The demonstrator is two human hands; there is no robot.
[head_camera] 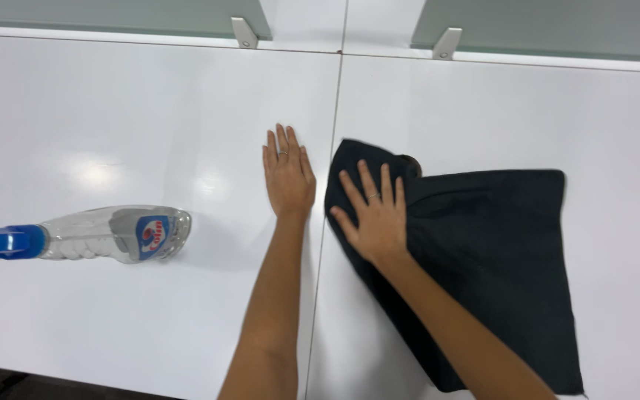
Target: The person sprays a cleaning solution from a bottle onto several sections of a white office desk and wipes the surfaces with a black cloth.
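A black cloth (475,252) is pressed flat under the right hand (375,218); the left hand (288,176) is laid open on the white desk (112,111), a spray bottle (105,234) lying untouched at left.

We count two hands on the tabletop (150,111): one left hand (288,176) and one right hand (374,215). We see one black cloth (483,252), one clear spray bottle (112,233) near the left edge, and two grey brackets (244,32) along the far edge.
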